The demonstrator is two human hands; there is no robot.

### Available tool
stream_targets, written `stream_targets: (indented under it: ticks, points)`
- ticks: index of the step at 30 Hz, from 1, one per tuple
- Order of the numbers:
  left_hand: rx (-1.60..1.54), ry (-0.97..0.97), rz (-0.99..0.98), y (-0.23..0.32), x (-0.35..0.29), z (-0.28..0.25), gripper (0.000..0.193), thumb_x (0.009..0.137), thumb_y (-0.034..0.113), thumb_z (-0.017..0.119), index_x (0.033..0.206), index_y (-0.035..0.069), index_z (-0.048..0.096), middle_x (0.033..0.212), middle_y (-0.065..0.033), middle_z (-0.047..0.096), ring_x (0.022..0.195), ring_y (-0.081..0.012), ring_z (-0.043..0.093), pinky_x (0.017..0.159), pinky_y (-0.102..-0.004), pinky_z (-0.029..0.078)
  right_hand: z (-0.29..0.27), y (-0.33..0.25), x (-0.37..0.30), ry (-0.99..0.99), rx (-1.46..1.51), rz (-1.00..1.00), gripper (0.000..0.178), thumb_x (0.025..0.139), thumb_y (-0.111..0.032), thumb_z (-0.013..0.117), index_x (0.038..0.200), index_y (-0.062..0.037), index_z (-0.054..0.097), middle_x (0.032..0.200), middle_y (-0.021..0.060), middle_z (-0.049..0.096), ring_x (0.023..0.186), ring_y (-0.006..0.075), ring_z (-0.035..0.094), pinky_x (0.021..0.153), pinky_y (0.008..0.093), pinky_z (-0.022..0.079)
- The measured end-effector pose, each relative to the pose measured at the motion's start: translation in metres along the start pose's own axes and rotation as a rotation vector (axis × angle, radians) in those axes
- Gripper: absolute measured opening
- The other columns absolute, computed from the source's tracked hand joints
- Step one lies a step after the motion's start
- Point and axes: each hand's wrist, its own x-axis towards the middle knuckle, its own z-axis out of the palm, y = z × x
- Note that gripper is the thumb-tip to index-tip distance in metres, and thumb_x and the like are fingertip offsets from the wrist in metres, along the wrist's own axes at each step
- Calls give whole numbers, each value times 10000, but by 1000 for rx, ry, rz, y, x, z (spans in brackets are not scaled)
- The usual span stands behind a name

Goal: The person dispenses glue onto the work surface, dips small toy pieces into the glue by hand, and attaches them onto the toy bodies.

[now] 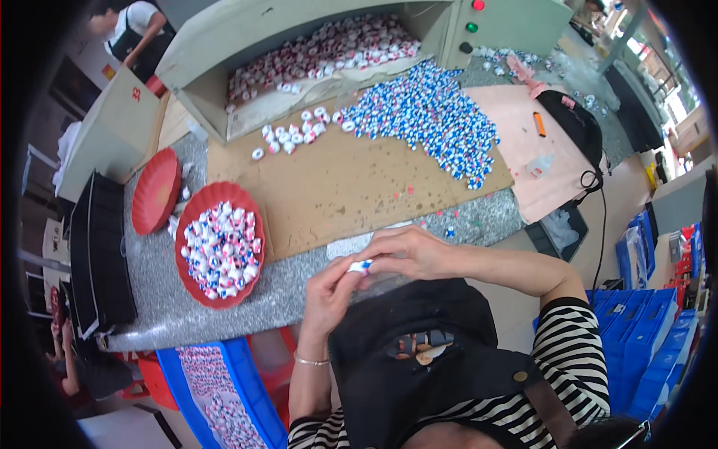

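Observation:
Both of my hands meet in front of my chest over the near table edge. Between their fingertips is a small white plastic piece with blue on it (360, 266). My left hand (330, 293) pinches it from the left with thumb and forefinger. From the right, my right hand (410, 251) closes its fingers on the same piece and partly covers it. A red scalloped bowl (257, 281) heaped with white, pink and blue pieces (221, 251) stands left of my hands. Beyond them, a big pile of small blue-and-white pieces (426, 112) spreads over a brown board (336, 187).
A grey machine housing (202, 56) at the back holds many white-and-pink pieces (321, 52). A second red bowl (156, 191) sits at left. Below the table is a blue crate (176, 378) of parts. An orange cutter (539, 124) lies on pink cloth (497, 112). Another person (138, 34) stands far left.

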Motion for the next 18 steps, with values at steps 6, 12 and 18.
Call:
stream_targets:
  ticks: [6, 12, 18]
  points:
    - [1111, 685, 340, 42, 3, -118, 379, 823, 12, 625, 1195, -25, 560, 1129, -198, 563, 1091, -340, 529, 970, -391, 397, -93, 76, 25, 356, -795, -48, 108, 810, -86, 584, 876, -14, 632, 851, 165, 609, 801, 359, 613, 683, 440, 505]
    - [886, 489, 462, 32, 101, -72, 94, 805, -4, 623, 898, -11, 631, 891, -161, 625, 819, -310, 625, 721, -360, 501, -130, 107, 49, 161, -1123, 166, 82, 717, -51, 589, 764, 2, 630, 798, 204, 621, 787, 363, 642, 695, 444, 523]
    - [890, 326, 467, -19, 219, -31, 168, 795, 5, 571, 945, 19, 648, 978, -177, 614, 901, -355, 613, 746, -449, 500, -108, 73, 35, 138, -992, 250, 128, 748, -13, 568, 856, 10, 632, 830, 180, 618, 783, 358, 635, 681, 423, 523]
